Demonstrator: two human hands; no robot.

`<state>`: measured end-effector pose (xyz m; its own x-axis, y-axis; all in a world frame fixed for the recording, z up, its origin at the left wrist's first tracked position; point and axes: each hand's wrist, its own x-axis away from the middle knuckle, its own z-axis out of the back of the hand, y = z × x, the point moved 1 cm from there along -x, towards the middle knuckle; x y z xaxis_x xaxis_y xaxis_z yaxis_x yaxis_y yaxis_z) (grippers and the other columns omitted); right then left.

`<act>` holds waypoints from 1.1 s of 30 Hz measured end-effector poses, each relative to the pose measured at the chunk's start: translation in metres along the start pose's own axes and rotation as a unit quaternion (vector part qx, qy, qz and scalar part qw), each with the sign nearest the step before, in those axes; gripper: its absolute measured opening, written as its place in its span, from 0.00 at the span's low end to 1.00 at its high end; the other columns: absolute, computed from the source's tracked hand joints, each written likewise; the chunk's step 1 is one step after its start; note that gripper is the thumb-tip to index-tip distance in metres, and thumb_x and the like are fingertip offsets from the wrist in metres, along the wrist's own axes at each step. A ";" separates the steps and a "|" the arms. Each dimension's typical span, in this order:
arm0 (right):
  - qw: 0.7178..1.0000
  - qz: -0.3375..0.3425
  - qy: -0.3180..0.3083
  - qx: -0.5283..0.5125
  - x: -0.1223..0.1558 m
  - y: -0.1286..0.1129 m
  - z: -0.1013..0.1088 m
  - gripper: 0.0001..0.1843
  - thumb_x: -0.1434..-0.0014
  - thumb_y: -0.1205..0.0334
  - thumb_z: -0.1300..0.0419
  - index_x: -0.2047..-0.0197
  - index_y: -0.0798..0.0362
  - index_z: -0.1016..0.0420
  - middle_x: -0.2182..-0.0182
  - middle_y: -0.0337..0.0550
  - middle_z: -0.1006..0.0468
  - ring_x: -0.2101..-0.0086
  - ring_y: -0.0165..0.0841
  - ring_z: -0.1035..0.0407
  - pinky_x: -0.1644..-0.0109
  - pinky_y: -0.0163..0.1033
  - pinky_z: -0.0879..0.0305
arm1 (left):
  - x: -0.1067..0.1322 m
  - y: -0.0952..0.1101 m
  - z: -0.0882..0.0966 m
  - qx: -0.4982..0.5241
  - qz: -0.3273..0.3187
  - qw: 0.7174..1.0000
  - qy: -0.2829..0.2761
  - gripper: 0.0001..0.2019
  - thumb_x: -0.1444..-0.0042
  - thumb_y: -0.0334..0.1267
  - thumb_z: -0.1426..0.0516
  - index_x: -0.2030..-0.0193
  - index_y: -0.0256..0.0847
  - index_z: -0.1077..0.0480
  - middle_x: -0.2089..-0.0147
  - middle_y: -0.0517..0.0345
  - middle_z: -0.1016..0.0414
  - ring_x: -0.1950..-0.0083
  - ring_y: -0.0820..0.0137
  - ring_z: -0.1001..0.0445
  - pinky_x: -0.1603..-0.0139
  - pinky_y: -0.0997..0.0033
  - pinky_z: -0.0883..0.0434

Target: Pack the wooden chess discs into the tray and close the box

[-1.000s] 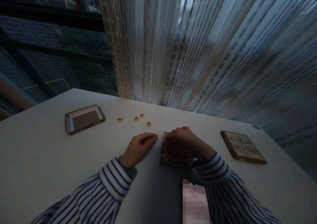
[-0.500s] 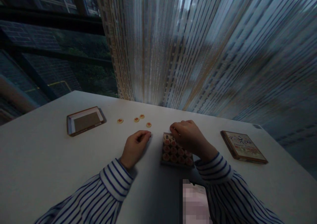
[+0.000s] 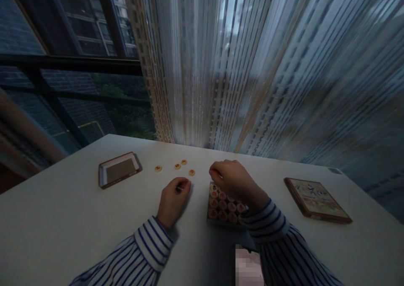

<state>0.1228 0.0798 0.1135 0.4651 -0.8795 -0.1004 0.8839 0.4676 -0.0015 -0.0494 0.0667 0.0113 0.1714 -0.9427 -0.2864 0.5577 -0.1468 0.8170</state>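
Note:
A small square box (image 3: 208, 213) filled with round wooden game pieces (image 3: 222, 205) sits on the white table (image 3: 63, 227) in front of me. My right hand (image 3: 232, 178) hovers over the box's far edge, fingers curled in a pinch; what they hold is hidden. My left hand (image 3: 173, 195) rests on the table left of the box, fingers curled under. Several loose round pieces (image 3: 183, 162) with red marks lie just beyond my left hand.
An open tray-like box lid (image 3: 119, 174) lies at the far left of the table. A flat printed box (image 3: 317, 199) lies at the right. A blurred dark object (image 3: 249, 267) sits near the front edge. A sheer striped curtain (image 3: 252, 67) hangs behind the table.
My right hand lifted from the middle of the box toward its far edge. My left hand drew back and curled. The camera tilted up, so the table sits lower.

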 end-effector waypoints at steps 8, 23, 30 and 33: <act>1.000 0.002 0.000 0.007 0.004 0.011 -0.007 0.15 0.40 0.60 0.55 0.61 0.52 0.28 0.64 0.43 0.22 0.62 0.34 0.31 0.60 0.38 0.45 | -0.010 0.003 -0.001 -0.108 -0.049 0.993 -0.027 0.17 0.49 0.42 0.47 0.55 0.35 0.32 0.57 0.48 0.26 0.57 0.63 0.28 0.56 0.64 0.32; 1.000 -0.002 0.000 0.005 0.009 0.018 -0.001 0.16 0.39 0.59 0.55 0.56 0.52 0.29 0.62 0.46 0.23 0.59 0.36 0.32 0.58 0.40 0.45 | -0.050 0.003 -0.015 -0.260 -0.108 0.956 -0.082 0.17 0.49 0.43 0.47 0.57 0.35 0.28 0.59 0.46 0.26 0.55 0.62 0.30 0.54 0.68 0.37; 1.000 -0.001 0.001 -0.003 0.010 0.017 0.000 0.16 0.40 0.60 0.55 0.56 0.52 0.29 0.63 0.45 0.23 0.59 0.37 0.32 0.58 0.40 0.45 | -0.053 0.002 -0.016 -0.278 -0.118 0.949 -0.092 0.15 0.48 0.42 0.48 0.61 0.36 0.26 0.63 0.47 0.26 0.57 0.61 0.31 0.55 0.67 0.38; 1.000 -0.002 0.001 -0.004 0.010 0.017 -0.001 0.16 0.40 0.59 0.55 0.57 0.52 0.29 0.63 0.46 0.23 0.59 0.37 0.32 0.58 0.40 0.45 | -0.053 0.000 -0.016 -0.279 -0.122 0.948 -0.095 0.15 0.47 0.42 0.48 0.62 0.36 0.26 0.62 0.47 0.26 0.57 0.61 0.31 0.55 0.67 0.37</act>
<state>0.1428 0.0793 0.1113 0.4615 -0.8811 -0.1030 0.8854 0.4648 -0.0090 -0.0452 0.1220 0.0187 -0.1367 -0.9458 -0.2947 0.9135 -0.2354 0.3318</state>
